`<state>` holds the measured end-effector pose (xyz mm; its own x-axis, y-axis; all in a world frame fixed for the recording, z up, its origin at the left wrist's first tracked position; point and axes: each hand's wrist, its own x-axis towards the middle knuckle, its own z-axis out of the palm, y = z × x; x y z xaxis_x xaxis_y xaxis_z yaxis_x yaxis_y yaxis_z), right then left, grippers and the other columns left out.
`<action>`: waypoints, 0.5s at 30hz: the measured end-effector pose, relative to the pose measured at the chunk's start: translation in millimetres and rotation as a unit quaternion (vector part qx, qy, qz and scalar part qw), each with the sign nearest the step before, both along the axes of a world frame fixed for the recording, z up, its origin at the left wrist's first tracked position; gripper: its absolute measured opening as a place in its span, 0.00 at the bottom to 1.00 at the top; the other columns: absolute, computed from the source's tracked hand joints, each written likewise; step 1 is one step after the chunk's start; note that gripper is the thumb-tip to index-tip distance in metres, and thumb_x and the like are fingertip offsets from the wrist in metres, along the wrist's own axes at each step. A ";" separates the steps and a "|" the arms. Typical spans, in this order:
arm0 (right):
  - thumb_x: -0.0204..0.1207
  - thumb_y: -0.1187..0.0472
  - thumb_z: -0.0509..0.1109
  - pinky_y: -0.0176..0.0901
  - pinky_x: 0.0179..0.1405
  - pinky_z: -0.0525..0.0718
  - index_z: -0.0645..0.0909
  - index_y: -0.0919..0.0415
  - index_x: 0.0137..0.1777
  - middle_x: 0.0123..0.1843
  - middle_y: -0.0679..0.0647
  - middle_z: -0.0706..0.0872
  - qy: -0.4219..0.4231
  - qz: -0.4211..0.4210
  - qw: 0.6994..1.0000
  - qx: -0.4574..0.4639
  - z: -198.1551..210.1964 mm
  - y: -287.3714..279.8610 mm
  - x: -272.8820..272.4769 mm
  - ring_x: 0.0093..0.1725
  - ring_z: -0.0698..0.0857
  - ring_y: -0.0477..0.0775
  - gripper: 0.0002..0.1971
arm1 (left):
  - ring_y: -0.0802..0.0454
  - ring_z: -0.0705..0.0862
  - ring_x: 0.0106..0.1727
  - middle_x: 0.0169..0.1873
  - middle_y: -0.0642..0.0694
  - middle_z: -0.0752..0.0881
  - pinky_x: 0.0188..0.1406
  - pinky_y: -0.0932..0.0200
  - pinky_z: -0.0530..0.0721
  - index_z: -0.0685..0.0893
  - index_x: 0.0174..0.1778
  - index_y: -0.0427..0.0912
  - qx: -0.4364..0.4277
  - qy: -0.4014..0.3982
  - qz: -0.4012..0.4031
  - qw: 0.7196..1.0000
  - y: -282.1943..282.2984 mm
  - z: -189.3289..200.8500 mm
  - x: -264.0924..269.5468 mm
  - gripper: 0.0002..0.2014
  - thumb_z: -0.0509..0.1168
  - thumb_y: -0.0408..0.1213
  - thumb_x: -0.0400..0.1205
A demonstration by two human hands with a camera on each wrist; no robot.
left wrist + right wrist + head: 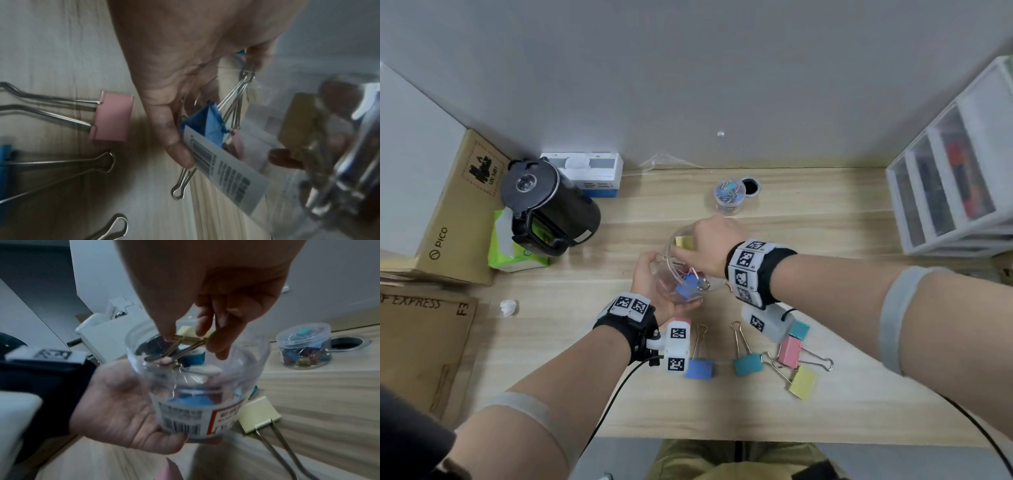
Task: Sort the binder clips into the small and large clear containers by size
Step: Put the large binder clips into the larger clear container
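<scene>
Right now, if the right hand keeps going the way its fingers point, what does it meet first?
The open mouth of the large jar, held in the left hand. The right hand pinches a yellow clip at its rim, probably meeting the blue clip inside.

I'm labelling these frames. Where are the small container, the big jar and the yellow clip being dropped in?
small container (729, 200), head view, clear side wall
big jar (205, 420), right wrist view, its label
yellow clip (188, 332), right wrist view, its body

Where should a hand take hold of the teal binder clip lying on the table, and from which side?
Grip the teal binder clip by its two wire handles, coming from above. It lies flat on the table, the handles together pointing away from the person and clear of the neighbouring clips, so a pinch there looks easiest.
</scene>
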<state>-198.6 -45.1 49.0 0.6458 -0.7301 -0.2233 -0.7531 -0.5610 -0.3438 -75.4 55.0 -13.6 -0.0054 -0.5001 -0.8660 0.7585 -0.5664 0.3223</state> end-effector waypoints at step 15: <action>0.78 0.50 0.59 0.45 0.33 0.80 0.78 0.55 0.41 0.31 0.54 0.82 -0.066 -0.061 0.995 -0.030 -21.9 -23.7 -21.2 0.33 0.82 0.61 0.12 | 0.30 0.87 0.58 0.61 0.31 0.88 0.49 0.42 0.87 0.84 0.69 0.40 0.010 0.016 0.011 1.000 12.5 -10.9 15.1 0.35 0.54 0.64 0.80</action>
